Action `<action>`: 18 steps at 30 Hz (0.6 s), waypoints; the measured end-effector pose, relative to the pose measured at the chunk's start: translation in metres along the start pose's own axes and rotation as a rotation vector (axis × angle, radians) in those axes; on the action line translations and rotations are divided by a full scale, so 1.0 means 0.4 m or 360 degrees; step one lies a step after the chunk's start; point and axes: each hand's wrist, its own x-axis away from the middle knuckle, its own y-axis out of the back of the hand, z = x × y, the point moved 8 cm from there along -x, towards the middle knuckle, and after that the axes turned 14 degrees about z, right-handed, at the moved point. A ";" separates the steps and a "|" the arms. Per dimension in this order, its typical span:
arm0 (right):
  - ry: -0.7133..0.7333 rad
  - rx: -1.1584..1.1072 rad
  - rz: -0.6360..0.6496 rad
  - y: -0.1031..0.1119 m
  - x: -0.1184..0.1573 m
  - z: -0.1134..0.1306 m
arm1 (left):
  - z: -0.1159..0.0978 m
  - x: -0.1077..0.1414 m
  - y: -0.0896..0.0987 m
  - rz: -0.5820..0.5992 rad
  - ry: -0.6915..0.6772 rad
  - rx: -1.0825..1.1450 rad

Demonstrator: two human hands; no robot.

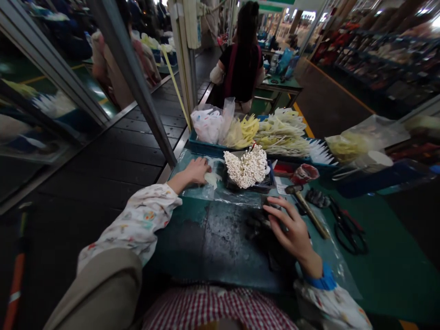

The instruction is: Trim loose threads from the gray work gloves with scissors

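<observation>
Fingers, right: spread and lightly curled on the right hand [292,229], tips resting on a small dark block [270,205] at the mat's far edge; nothing gripped that I can make out.
Fingers, left: on the left hand [196,171] they lie nearly flat, pressing a pale petal piece [213,178] onto clear plastic sheet [220,192]; whether they pinch it, I cannot tell.
Mat: dark green mat [213,238] lies between both hands, scuffed, with dark scraps near the right palm.
Tools: hammer [305,206] lies just right of the right hand; black scissors [347,227] lie farther right, apart from it.
Stems: 1 dense bunch of white-tipped stems [247,167] stands in a black tray [264,185] just beyond the mat, between the hands.
Stock: blue tray [206,147] behind holds a bag of white pieces [208,123], yellow petals [247,128] and pale sprays [285,137].
Progress: judged early in a piece; 1 petal sits under the left hand, no assembled flower shows on the mat, and the stem bunch and petal stock look full.
Beyond: another person [242,64] sits with their back turned at the next bench.
</observation>
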 end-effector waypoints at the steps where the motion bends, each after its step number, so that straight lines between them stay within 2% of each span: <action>1: 0.0001 -0.0017 -0.0002 -0.003 0.001 0.002 | -0.002 -0.007 0.001 0.0011 -0.0017 -0.0029; 6: 0.0089 -0.0027 -0.0011 -0.021 -0.005 0.021 | -0.017 -0.030 0.008 0.0001 -0.0067 -0.0152; 13: 0.0206 -0.0022 -0.0034 -0.017 -0.013 0.038 | -0.046 -0.017 0.003 -0.0061 -0.0022 -0.0163; 18: 0.0225 -0.0088 -0.0023 -0.020 -0.028 0.044 | -0.018 0.004 0.035 -0.0155 0.0048 -0.0030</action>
